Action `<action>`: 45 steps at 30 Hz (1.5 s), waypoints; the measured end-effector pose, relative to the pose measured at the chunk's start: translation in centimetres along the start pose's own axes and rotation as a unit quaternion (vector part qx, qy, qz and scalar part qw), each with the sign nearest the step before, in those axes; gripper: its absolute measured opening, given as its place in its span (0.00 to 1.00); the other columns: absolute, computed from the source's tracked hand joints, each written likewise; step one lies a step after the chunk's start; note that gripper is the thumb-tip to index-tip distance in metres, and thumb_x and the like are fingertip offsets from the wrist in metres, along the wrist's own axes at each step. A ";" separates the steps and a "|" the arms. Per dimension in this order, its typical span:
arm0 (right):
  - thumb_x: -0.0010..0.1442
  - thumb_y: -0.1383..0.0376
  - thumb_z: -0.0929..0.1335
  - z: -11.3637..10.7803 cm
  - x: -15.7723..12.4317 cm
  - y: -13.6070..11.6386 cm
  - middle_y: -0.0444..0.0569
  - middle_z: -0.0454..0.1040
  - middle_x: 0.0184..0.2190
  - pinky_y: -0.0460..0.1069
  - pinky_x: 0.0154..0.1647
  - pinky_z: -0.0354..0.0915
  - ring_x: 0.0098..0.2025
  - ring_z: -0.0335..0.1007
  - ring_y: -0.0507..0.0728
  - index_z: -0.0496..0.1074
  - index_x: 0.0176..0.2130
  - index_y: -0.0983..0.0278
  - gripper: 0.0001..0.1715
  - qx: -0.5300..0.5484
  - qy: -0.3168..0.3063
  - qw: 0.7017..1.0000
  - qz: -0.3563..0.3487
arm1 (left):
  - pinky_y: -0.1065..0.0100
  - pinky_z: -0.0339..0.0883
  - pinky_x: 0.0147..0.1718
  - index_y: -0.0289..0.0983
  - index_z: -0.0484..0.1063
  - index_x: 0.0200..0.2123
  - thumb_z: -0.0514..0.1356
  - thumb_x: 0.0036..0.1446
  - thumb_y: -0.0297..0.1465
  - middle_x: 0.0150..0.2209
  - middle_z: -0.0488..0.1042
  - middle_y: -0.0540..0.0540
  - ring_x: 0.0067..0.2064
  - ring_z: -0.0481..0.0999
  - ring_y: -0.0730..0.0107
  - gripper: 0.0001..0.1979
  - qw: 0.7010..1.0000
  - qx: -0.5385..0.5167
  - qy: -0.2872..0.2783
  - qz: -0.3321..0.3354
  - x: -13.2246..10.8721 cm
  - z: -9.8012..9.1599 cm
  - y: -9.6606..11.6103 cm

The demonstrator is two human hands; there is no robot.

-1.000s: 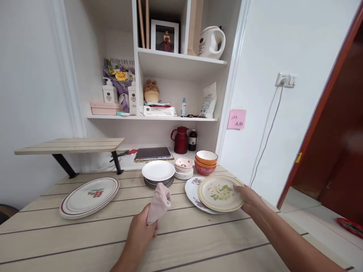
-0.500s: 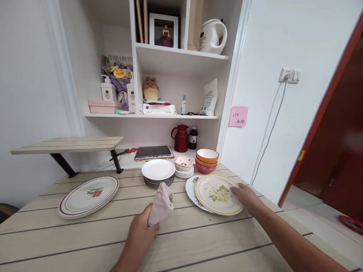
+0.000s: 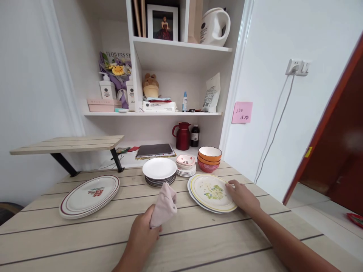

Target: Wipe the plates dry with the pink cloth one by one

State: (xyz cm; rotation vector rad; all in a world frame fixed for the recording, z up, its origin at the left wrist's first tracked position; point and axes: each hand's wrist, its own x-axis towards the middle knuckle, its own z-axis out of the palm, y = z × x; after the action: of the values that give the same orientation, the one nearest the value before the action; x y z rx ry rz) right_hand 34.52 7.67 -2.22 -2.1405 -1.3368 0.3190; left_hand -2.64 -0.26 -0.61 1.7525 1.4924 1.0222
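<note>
My left hand (image 3: 143, 231) is closed around a bunched pale pink cloth (image 3: 164, 207), held above the front of the table. My right hand (image 3: 244, 197) grips the right rim of a cream plate with a yellow edge and a leafy print (image 3: 213, 193). This plate lies over a white plate (image 3: 193, 198), which shows only along its left and lower edge. To the left of them stands a stack of round plates, the top one white (image 3: 159, 168). Small dishes (image 3: 186, 162) and a stack of bowls (image 3: 209, 156) sit behind the held plate.
Oval plates with a dark red rim (image 3: 90, 194) are stacked at the left of the wooden table (image 3: 99, 238). A raised wooden stand (image 3: 70, 142) is behind them. At the back are a closed laptop (image 3: 154, 150), a red jug (image 3: 182, 136) and a dark bottle (image 3: 194, 136).
My right hand has moved the yellow-edged plate left, so it now covers most of the white plate. My left hand still holds the cloth, nearly in place. The view has shifted slightly.
</note>
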 end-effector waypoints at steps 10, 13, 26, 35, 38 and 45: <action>0.62 0.48 0.53 0.6 0.2 -0.3 0.63 0.63 0.54 0.67 0.51 0.58 0.52 0.66 0.71 0.61 0.59 0.59 0.32 -0.048 0.003 0.999 -0.024 | 0.72 0.57 0.21 0.41 0.66 0.27 0.51 0.41 0.23 0.19 0.70 0.54 0.20 0.70 0.70 0.09 0.999 -0.036 0.015 -0.011 0.2 0.3 -0.6; 0.62 0.49 0.54 -0.7 0.1 -1.0 0.63 0.67 0.50 0.66 0.50 0.59 0.53 0.66 0.70 0.63 0.57 0.60 0.31 -0.061 -0.002 0.997 -0.049 | 0.73 0.56 0.20 0.40 0.66 0.26 0.51 0.42 0.22 0.20 0.70 0.54 0.20 0.69 0.72 0.09 0.998 -0.053 0.033 -0.018 0.2 0.4 -0.9; 0.61 0.53 0.61 -0.6 -13.7 -18.0 0.45 0.72 0.27 0.47 0.29 0.62 0.28 0.66 0.54 0.72 0.41 0.60 0.18 0.246 -0.065 0.902 -0.348 | 0.74 0.57 0.16 0.38 0.65 0.34 0.47 0.59 0.38 0.21 0.70 0.52 0.16 0.67 0.74 0.11 0.967 -0.090 0.185 -0.152 1.5 -1.6 -2.1; 0.61 0.64 0.64 5.0 -16.7 -31.5 0.45 0.69 0.38 0.44 0.22 0.64 0.29 0.70 0.50 0.67 0.48 0.61 0.14 0.339 -0.446 0.816 -0.144 | 0.67 0.64 0.27 0.38 0.71 0.40 0.51 0.57 0.32 0.29 0.78 0.43 0.27 0.77 0.63 0.11 0.983 0.067 0.092 -0.144 1.5 -1.7 -1.9; 0.63 0.59 0.65 9.8 -15.4 -33.5 0.50 0.71 0.44 0.52 0.37 0.70 0.38 0.71 0.55 0.67 0.49 0.66 0.17 0.261 -0.475 0.837 -0.073 | 0.62 0.64 0.38 0.39 0.72 0.41 0.56 0.52 0.28 0.37 0.79 0.40 0.41 0.77 0.55 0.12 0.981 0.128 0.081 -0.118 1.2 -1.4 -1.4; 0.63 0.59 0.65 17.3 -14.7 -36.1 0.52 0.69 0.50 0.58 0.46 0.68 0.47 0.69 0.59 0.66 0.52 0.65 0.20 0.122 -0.494 0.861 0.001 | 0.60 0.63 0.39 0.36 0.77 0.32 0.52 0.57 0.34 0.37 0.80 0.37 0.40 0.77 0.52 0.14 0.980 0.120 0.057 -0.148 0.9 -1.5 -1.2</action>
State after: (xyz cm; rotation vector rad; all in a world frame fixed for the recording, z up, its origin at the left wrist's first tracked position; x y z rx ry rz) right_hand -7.41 12.54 3.92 -1.7642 -1.6587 1.6574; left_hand -4.54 0.78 -0.72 1.5824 1.9508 0.8283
